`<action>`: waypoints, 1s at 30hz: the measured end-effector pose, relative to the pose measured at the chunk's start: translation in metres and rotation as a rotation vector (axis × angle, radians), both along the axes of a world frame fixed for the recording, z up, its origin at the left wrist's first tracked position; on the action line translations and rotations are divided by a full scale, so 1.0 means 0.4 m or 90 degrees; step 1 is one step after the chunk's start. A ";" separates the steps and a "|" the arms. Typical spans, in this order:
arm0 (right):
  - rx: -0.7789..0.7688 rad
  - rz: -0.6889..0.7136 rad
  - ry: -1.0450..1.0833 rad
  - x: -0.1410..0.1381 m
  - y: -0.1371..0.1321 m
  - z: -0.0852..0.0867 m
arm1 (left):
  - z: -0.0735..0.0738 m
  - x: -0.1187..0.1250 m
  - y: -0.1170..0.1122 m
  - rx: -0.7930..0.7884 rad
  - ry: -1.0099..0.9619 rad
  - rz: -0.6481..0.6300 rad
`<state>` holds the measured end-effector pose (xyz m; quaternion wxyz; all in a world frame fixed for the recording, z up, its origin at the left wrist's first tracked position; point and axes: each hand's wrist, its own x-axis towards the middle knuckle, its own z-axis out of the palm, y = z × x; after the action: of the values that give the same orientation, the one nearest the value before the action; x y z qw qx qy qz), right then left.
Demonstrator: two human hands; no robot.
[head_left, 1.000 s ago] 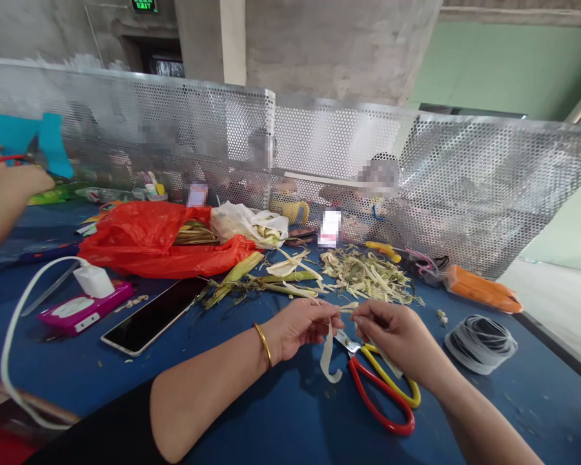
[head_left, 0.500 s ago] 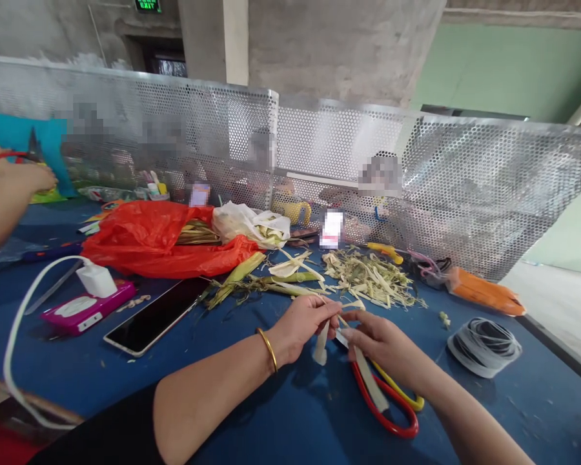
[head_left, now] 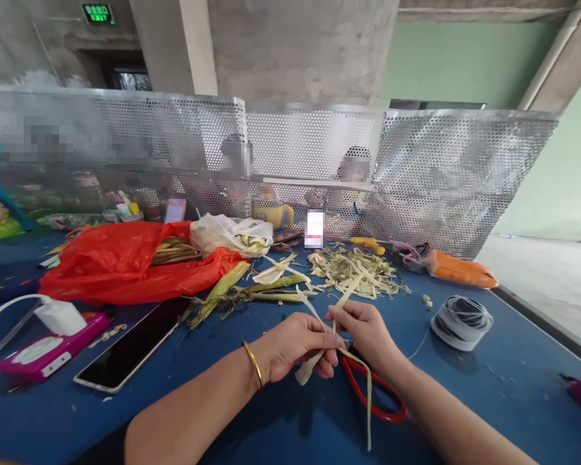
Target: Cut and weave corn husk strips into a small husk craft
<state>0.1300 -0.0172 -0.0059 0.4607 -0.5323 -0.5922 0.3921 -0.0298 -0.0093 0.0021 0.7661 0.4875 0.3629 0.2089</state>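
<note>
Pale strips [head_left: 305, 372]: crossed over one another and held up between the two hands, above the near middle of the table [head_left: 271, 429]; one thin length is left hanging in a bend below the right hand.
Left grip: the crossing is pinched between thumb and fingers of the left hand [head_left: 306, 344], with a broad strip end let out beneath.
Right grip: a strip slanting up and away is pinched between thumb and fingertip of the right hand [head_left: 362, 328], just beside the left.
Gold bangle [head_left: 252, 365]: worn on the left wrist.
Red scissor handle [head_left: 391, 418]: laid below the right hand and partly covered by it — the blades cannot be made out.
Shredded scraps [head_left: 380, 274]: heaped beyond the right hand.
Greenish stalks [head_left: 228, 284]: strewn left of the heap, near a red plastic bag [head_left: 109, 261] and a white bag [head_left: 213, 234].
Dark phone [head_left: 126, 349]: laid flat at the left, beside a magenta power strip [head_left: 43, 368] topped by a white charger [head_left: 61, 318].
Twine coil [head_left: 461, 323]: set well to the right — an orange packet [head_left: 462, 269] is seen behind it.
</note>
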 end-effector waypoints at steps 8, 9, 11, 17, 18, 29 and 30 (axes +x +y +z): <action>-0.163 0.118 -0.006 0.011 -0.016 0.023 | -0.017 -0.003 0.032 0.007 -0.032 0.214; -0.136 0.105 -0.057 0.011 -0.021 0.025 | -0.017 -0.003 0.034 0.007 -0.031 0.224; -0.055 0.059 -0.170 0.010 -0.029 0.027 | -0.016 -0.005 0.036 0.015 -0.023 0.232; 0.023 0.065 -0.354 0.016 -0.037 0.039 | -0.006 -0.013 0.045 -0.014 -0.013 0.239; 0.019 0.075 -0.380 0.019 -0.035 0.041 | -0.004 -0.015 0.049 -0.029 -0.024 0.246; 0.151 0.035 -0.521 0.034 -0.033 0.058 | -0.004 -0.023 0.057 0.011 0.000 0.207; 0.151 0.033 -0.524 0.036 -0.030 0.054 | -0.001 -0.024 0.056 0.005 -0.005 0.202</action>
<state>0.1443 -0.0293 0.0158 0.2341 -0.5729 -0.7806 0.0878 -0.0392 0.0131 0.0015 0.7231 0.4259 0.4318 0.3306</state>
